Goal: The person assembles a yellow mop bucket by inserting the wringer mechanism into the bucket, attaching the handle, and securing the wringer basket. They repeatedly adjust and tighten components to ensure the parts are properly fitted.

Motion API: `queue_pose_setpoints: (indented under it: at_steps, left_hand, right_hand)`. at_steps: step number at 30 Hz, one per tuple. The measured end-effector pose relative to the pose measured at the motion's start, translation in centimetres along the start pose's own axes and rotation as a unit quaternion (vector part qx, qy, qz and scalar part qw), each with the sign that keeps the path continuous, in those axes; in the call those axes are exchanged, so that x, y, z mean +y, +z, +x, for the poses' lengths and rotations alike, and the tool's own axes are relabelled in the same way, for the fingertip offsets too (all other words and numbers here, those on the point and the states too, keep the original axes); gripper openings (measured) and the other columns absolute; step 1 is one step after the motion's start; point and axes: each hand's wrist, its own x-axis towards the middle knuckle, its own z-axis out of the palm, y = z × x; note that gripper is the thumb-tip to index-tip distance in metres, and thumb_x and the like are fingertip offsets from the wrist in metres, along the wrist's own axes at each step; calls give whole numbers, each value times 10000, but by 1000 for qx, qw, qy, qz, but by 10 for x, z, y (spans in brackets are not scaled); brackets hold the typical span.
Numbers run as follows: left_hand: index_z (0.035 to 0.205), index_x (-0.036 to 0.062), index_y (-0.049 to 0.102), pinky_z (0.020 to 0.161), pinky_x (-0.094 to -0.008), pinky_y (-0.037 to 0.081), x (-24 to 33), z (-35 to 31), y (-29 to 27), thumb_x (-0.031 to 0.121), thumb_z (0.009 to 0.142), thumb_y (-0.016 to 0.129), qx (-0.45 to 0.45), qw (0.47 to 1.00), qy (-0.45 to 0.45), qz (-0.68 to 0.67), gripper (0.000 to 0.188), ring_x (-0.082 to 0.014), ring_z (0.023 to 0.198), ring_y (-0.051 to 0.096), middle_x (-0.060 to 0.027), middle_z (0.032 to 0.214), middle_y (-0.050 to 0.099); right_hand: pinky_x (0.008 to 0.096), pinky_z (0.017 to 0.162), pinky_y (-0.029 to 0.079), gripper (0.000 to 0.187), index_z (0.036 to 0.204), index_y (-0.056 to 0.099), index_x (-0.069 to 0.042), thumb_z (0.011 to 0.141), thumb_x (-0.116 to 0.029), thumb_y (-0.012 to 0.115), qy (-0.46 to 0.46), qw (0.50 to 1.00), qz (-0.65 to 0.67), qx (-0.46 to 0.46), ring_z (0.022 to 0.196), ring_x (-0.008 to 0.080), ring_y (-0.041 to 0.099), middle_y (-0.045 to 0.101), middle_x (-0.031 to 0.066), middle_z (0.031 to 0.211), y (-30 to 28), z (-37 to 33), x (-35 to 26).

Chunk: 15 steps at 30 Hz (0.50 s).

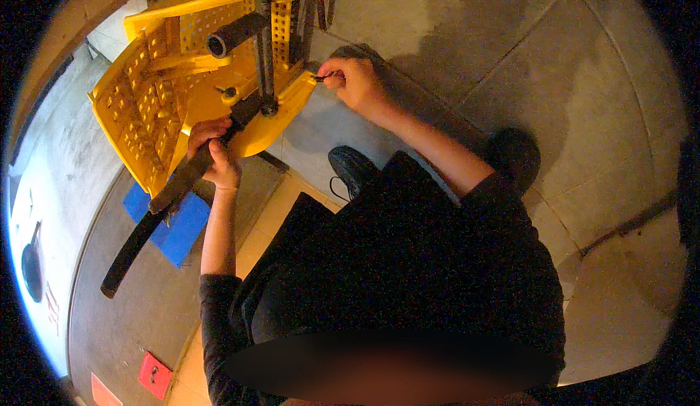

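Observation:
A yellow plastic mop wringer (138, 107), with walls full of small holes, fills the upper left, tilted. A long dark lever handle (171, 187) runs from its metal linkage (267, 56) down to the lower left. My left hand (213, 157) is closed around this handle, close to the wringer's body. At the wringer's right edge, my right hand (353, 85) pinches a small dark piece (321, 79), thin and too small to name. The piece touches or nearly touches the yellow edge. A short dark tube (237, 36) sticks out inside the frame.
Below the handle a blue sheet (182, 224) lies on a grey surface (131, 297). Farther down that surface is a red square piece (154, 375). Grey floor tiles (510, 56) spread to the right, with black shoes (353, 169) standing on them.

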Motion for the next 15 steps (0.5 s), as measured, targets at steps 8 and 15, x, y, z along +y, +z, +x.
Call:
queue_pose_setpoints:
  at_steps: [8,15]
  left_hand:
    - [907,9,526,824,-437,524,9,-4,14,268,975,561,55,998,-17,-19,270,-284,835,617,-154,861,595]
    - [926,7,518,836,-440,529,11,-5,14,227,985,547,54,998,-29,-28,230,-281,837,620,-151,866,584]
  right_hand:
    - [290,684,533,169,1021,669,25,863,-31,652,142,967,194,87,751,157,692,710,78,822,28,-21,-2]
    - [271,627,530,210,1073,645,59,891,-47,655,172,970,130,116,736,166,698,710,95,842,37,-29,-29]
